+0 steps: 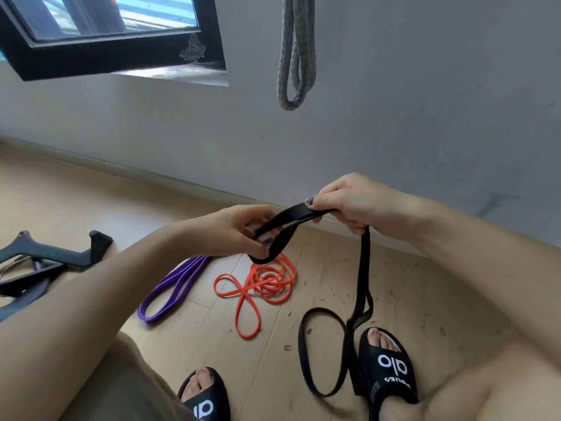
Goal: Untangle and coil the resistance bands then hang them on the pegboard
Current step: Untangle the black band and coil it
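A black resistance band [363,268] stretches between both hands above the floor. My left hand [233,230] pinches a small loop of it, and my right hand [349,202] grips it further along. From the right hand the band hangs down and ends in a twisted loop by my right foot. A tangled orange band [261,284] lies on the wooden floor below the hands. A purple band [170,290] lies folded flat to its left. A grey woven band [296,53] hangs on the wall above; its peg is out of view.
Dark exercise equipment [45,262] lies on the floor at the left. A dark-framed window [115,34] fills the top left. My feet in black slides [385,366] stand at the bottom. The grey wall meets the wooden floor [91,208] just beyond the bands.
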The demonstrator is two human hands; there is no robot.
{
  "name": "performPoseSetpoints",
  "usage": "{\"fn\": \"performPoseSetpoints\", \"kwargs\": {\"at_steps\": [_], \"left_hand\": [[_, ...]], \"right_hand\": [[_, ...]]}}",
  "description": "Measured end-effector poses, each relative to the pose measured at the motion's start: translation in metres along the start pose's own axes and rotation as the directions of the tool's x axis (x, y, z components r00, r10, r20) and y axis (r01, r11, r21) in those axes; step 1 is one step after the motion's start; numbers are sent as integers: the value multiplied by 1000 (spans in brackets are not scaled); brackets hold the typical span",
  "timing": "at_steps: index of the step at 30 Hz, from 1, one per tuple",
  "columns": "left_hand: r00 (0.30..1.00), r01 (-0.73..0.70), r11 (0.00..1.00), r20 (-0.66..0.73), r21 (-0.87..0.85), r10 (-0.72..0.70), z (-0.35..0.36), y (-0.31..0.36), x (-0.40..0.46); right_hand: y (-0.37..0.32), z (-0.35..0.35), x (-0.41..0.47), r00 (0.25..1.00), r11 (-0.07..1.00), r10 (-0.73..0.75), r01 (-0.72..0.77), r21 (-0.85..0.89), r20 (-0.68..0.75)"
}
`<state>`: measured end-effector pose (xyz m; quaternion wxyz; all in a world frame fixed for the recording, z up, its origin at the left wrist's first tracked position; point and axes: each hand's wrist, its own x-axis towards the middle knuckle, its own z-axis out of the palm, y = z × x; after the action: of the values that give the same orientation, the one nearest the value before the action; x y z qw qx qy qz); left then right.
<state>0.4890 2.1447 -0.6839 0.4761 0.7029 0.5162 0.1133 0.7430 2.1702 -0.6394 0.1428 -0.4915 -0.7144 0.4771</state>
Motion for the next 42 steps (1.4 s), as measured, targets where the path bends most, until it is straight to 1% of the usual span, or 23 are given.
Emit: {"fn": "performPoseSetpoints", "kwargs": {"at_steps": [2, 5, 8, 10, 11, 13, 17, 18, 20, 22, 25, 27, 31, 32, 33, 34, 35, 36, 37, 38, 39, 40, 42], "left_hand": [[999, 14, 1000, -45, -4, -14, -1, -5, 2], [987, 7, 1000, -159, -17, -10, -2, -3, 4], [977, -3, 996, -212, 93, 23, -3, -4, 7], [974, 35, 986, -228, 164, 3, -4, -7, 8], [971, 60, 984, -239, 168, -19, -5, -8, 8], [966, 78, 990, -253, 119, -46, -5, -7, 7], [956, 62, 998, -288, 22, -53, -7, -5, 5], [953, 61, 998, -296, -28, -67, -8, -5, 5], [950, 68, 978, -287, -196, -124, -9, -5, 3], [963, 68, 921, -216, -384, -161, -11, -5, 0], [986, 26, 821, -119, -570, -113, -13, -7, -2], [994, -16, 748, -94, -664, -62, -13, -8, -1], [998, -65, 568, -61, -820, 26, -14, -3, 1], [997, -71, 527, -66, -847, 29, -14, -1, 1], [996, -79, 507, -84, -858, 14, -14, 2, 0], [993, -90, 527, -115, -845, -14, -14, 3, 1], [987, -96, 594, -152, -799, -45, -13, 4, 1], [980, -89, 694, -186, -714, -66, -11, 3, 2], [975, -71, 809, -212, -583, -68, -10, 4, 3], [973, -53, 904, -224, -425, -48, -8, 6, 2], [977, -56, 958, -213, -281, -5, -6, 10, 2], [982, -79, 981, -186, -179, 45, -3, 16, 2], [981, -153, 987, -126, -51, 145, 8, 29, 2]], "right_hand": [[2, -3, 0, 1000, 999, 7, -6, 40, -25], [3, -4, 1, 999, 997, 19, -16, 77, -37], [4, -5, 2, 998, 996, 16, -11, 90, -57], [6, -8, 2, 997, 994, 24, -15, 110, -80], [7, -10, 2, 996, 993, 27, -17, 118, -90], [9, -12, 3, 994, 992, 32, -19, 121, -105], [11, -14, 3, 992, 991, 53, -38, 128, -113], [12, -15, 3, 992, 991, 57, -43, 128, -112], [12, -17, 2, 992, 990, 67, -52, 131, -109], [13, -20, 0, 991, 989, 76, -61, 136, -106], [13, -24, -2, 993, 987, 87, -74, 141, -85], [14, -25, -2, 993, 986, 97, -86, 144, -66], [14, -26, -2, 994, 982, 97, -88, 166, -44], [14, -25, -2, 995, 981, 90, -83, 173, -37], [13, -25, -3, 996, 981, 84, -77, 177, -31], [12, -24, -4, 997, 981, 77, -72, 179, -24], [10, -23, -4, 997, 982, 70, -66, 178, -16], [9, -21, -5, 998, 983, 62, -60, 176, -5], [7, -19, -6, 999, 983, 52, -53, 174, 8], [6, -17, -6, 999, 984, 41, -44, 171, 22], [3, -14, -7, 999, 986, 28, -33, 163, 38], [1, -11, -7, 998, 989, 15, -23, 148, 55], [-4, -4, -6, 996, 994, -1, -10, 110, 91]]}}
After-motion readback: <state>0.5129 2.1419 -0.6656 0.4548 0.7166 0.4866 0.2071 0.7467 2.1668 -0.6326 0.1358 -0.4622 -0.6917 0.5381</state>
